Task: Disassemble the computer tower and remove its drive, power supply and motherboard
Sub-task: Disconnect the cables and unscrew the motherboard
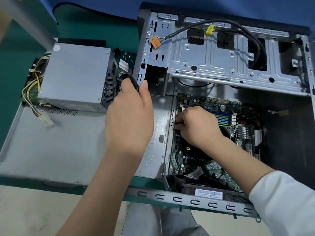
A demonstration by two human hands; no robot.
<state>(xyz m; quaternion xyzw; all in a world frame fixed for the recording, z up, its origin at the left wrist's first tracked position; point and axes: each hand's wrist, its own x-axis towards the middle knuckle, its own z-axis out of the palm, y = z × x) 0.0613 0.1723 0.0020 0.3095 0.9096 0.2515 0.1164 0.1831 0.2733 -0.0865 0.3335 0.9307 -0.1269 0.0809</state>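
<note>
The computer tower [238, 68] is laid on its side on the green table [85, 28], its side open. The motherboard [201, 157] is seen still seated inside the tower, in the lower part of the open case. The right hand [196, 125] is rested on the motherboard's left edge with its fingers curled down against the board — whether anything is pinched between them cannot be told. The left hand [129, 113] is held over the tower's left wall, its fingers curled round a slim black tool [134, 83] whose tip is hidden behind the thumb. The power supply [75, 77] is set outside the tower, to its left, resting on a grey metal panel [51, 147] with its yellow and black wires [34, 86] trailing off on the side away from the tower. Inside the tower, above the motherboard, a black cable [221, 23] is draped across the metal drive cage [213, 60], ending in an orange plug [156, 42] and a yellow plug [210, 29].
</note>
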